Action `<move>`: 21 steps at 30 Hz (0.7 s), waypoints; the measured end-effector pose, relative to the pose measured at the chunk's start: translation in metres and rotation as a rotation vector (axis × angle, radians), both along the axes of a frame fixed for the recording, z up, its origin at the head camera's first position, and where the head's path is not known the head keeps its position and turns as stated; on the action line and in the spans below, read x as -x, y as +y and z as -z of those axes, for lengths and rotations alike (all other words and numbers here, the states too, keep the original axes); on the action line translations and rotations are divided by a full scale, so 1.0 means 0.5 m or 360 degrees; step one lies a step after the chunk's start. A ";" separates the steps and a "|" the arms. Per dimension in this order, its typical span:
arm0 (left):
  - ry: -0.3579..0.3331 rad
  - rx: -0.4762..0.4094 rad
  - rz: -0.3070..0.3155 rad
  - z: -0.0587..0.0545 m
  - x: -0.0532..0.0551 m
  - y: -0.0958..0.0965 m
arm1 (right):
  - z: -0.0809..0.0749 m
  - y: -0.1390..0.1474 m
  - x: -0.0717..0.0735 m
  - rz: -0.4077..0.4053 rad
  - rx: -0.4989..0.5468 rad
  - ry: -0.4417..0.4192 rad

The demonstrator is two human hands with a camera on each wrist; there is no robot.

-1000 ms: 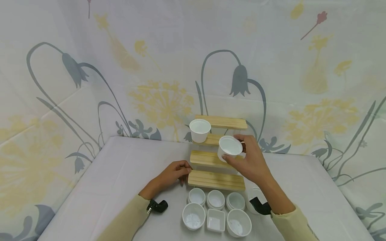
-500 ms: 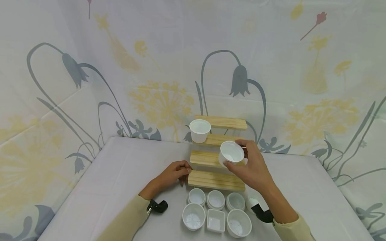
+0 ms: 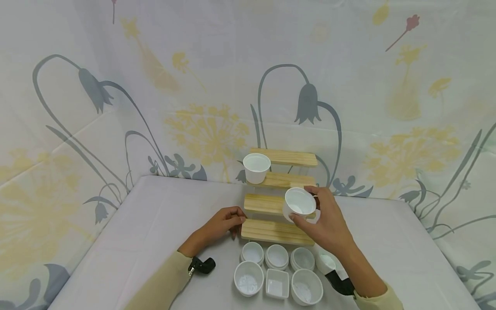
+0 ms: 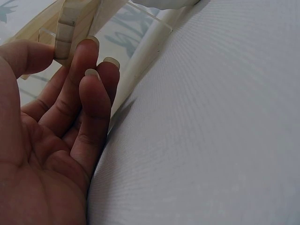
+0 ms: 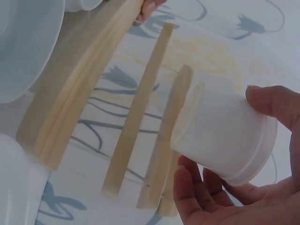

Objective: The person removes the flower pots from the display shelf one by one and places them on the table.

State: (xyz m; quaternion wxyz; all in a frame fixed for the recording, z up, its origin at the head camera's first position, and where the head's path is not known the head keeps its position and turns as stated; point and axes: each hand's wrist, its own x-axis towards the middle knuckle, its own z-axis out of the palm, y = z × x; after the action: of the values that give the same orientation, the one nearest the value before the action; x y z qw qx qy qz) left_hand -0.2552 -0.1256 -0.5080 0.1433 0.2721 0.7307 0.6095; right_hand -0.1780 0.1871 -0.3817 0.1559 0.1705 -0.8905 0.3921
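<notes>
My right hand grips a white cup by its side, thumb toward me and fingers behind. It hangs over the right part of a tiered wooden shelf stand, apart from the boards in the right wrist view, where the cup appears side-on. At the left end of the lowest board, my left hand pinches the wood; the left wrist view has the thumb on one face of the board and fingertips on the other. Another white cup stands at the left of the second board from the top.
In front of the stand are several white vessels: small round pots, larger round bowls and a square dish. A further white vessel is partly hidden by my right wrist. A flower-patterned cloth rises behind the table.
My right hand has lowered the cup toward me and slightly right, from near the second board from the top to the third. My left hand keeps its place on the lowest board.
</notes>
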 end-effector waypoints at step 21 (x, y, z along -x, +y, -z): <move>-0.0001 -0.0010 0.0012 0.002 0.001 0.002 | 0.028 0.020 -0.017 -0.0009 -0.0030 0.0131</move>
State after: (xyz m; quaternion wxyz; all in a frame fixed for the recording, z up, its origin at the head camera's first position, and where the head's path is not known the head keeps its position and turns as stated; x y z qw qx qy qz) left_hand -0.2559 -0.1246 -0.5091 0.1449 0.2751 0.7278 0.6113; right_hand -0.1693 0.1969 -0.3959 0.1897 0.1904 -0.8864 0.3768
